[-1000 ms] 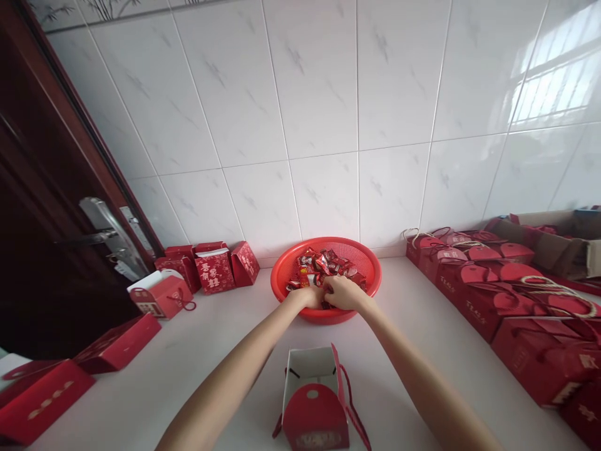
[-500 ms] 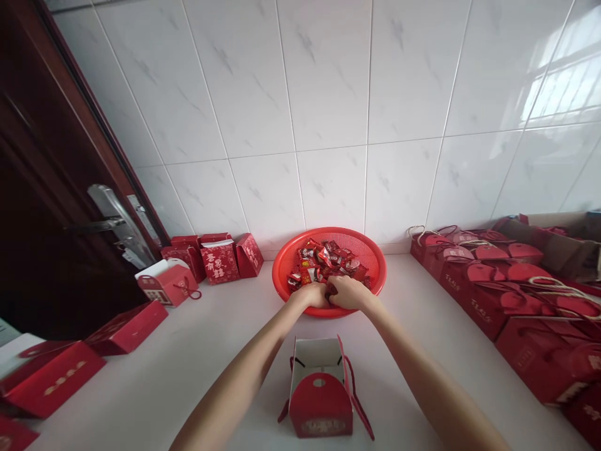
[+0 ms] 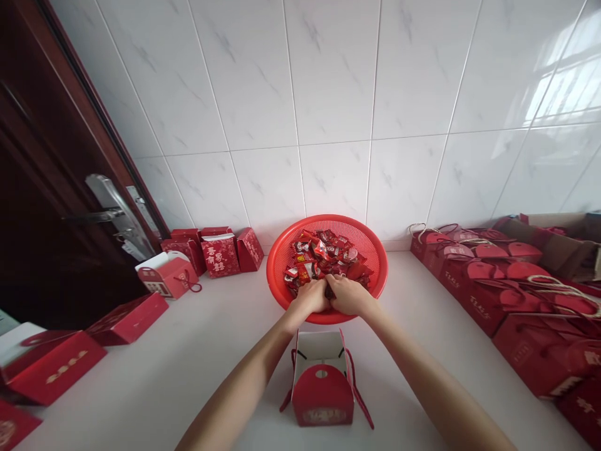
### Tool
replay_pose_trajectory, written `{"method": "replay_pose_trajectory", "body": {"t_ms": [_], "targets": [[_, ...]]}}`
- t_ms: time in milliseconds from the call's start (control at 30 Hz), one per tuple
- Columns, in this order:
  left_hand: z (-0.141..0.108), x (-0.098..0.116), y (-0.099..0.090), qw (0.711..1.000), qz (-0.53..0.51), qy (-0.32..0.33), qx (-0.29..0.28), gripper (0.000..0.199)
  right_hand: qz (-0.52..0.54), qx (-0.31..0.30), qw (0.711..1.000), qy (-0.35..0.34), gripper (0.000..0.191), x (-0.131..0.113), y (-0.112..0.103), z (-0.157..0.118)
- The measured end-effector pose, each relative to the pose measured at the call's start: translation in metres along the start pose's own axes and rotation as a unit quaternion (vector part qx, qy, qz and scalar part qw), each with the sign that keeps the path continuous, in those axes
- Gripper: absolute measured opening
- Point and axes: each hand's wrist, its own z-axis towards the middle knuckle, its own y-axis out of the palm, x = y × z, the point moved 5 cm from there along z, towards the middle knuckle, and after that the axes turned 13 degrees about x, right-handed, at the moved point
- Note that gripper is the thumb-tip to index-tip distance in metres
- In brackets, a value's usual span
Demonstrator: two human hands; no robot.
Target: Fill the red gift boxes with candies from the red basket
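A red plastic basket [image 3: 280, 245] stands against the wall, holding a heap of wrapped candies [image 3: 323, 252]. Both of my hands meet over its near side. My left hand [image 3: 310, 297] is curled inward with its fingertips mostly hidden. Beside it, my right hand [image 3: 346, 293] is also curled, fingers bent down against dark red wrapped candies between the two hands. How many candies each hand holds is hidden. Between my forearms, in front of the basket, an open red gift box [image 3: 322, 394] stands upright, its white inside showing and red cord handles hanging at its sides.
Closed red gift boxes [image 3: 479, 294] with cord handles line the right side, with a cardboard carton [image 3: 558, 250] behind. More red boxes [image 3: 220, 255] stand at the back left, and open ones [image 3: 56, 369] lie at the left edge. A dark door [image 3: 56, 188] borders the left.
The basket appears slightly larger, with its far rim higher in view. My hands remain together at its near side, with more of their backs showing. The gift box sits slightly higher in view.
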Motion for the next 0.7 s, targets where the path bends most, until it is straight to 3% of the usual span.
{"method": "replay_pose_trajectory", "body": {"t_ms": [167,367,700], "targets": [[-0.001,-0.001,0.003,0.998,0.007,-0.025,0.054,0.038,-0.018,0.047,0.999,-0.018,0.052,-0.001,0.006,0.000],[0.015,-0.012,0.009,0.991,-0.004,-0.034,0.130,0.055,-0.032,0.116,0.992,-0.027,0.062,0.008,0.023,0.014],[0.046,-0.028,-0.001,0.971,-0.171,-0.002,0.168,0.042,0.038,0.199,0.979,0.016,0.050,0.029,0.022,0.034]]}}
